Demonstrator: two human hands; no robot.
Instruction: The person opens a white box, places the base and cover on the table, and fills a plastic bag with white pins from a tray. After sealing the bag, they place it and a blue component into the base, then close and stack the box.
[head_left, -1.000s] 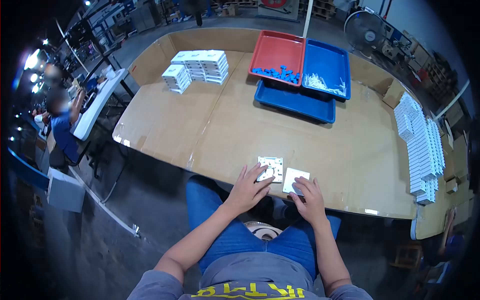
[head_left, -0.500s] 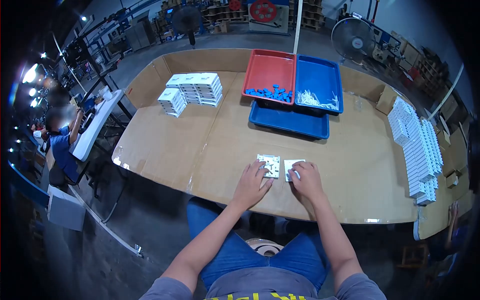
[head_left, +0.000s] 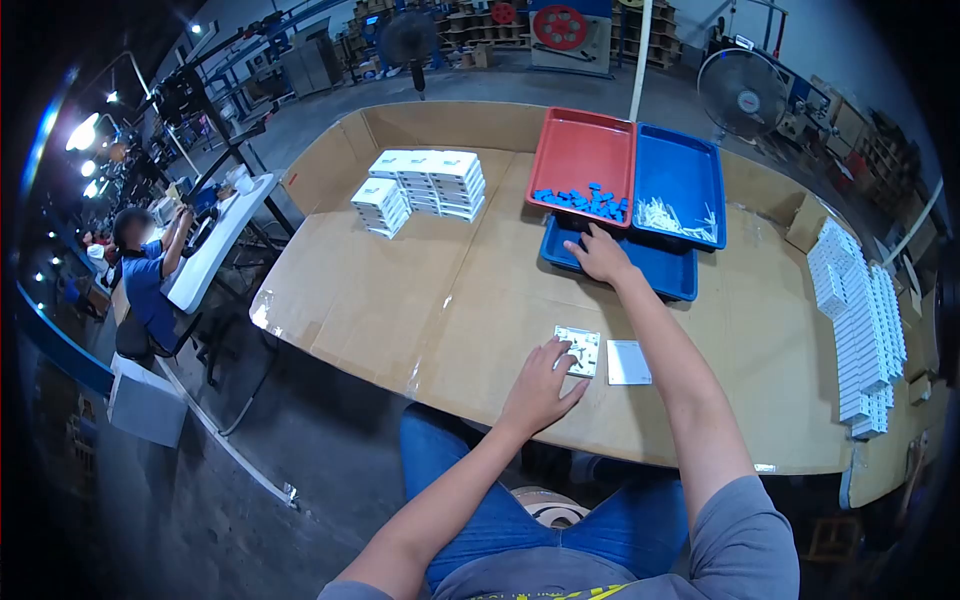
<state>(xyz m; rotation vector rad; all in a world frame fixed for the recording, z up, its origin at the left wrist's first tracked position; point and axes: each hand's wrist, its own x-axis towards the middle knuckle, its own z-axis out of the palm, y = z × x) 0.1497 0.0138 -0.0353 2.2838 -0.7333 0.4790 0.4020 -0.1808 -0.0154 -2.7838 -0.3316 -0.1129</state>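
Observation:
My left hand [head_left: 545, 388] lies at the near left side of a white square plastic plate [head_left: 582, 352] with small dark details on its upper face. Its fingers are stretched out over the plate's edge. To the right, beside my right forearm, a flat white square cover [head_left: 627, 364] rests on the cardboard. My right hand [head_left: 603, 256] reaches over the front blue tray [head_left: 676, 286], fingers apart and pointing at the near rim of the red tray [head_left: 585, 150]. Small blue plastic parts [head_left: 595, 205] lie just beyond those fingertips.
A second blue tray [head_left: 685, 165] holds thin white sticks [head_left: 660, 216]. White boxed units [head_left: 430, 180] stand stacked at the back left. Rows of white plastic parts [head_left: 855, 330] line the right side. A cardboard wall [head_left: 450, 125] edges the table; a person [head_left: 150, 280] sits farther left.
My right hand has left the white cover and moved forward to the trays. My left hand stays at the square plate. The whole view has shifted slightly.

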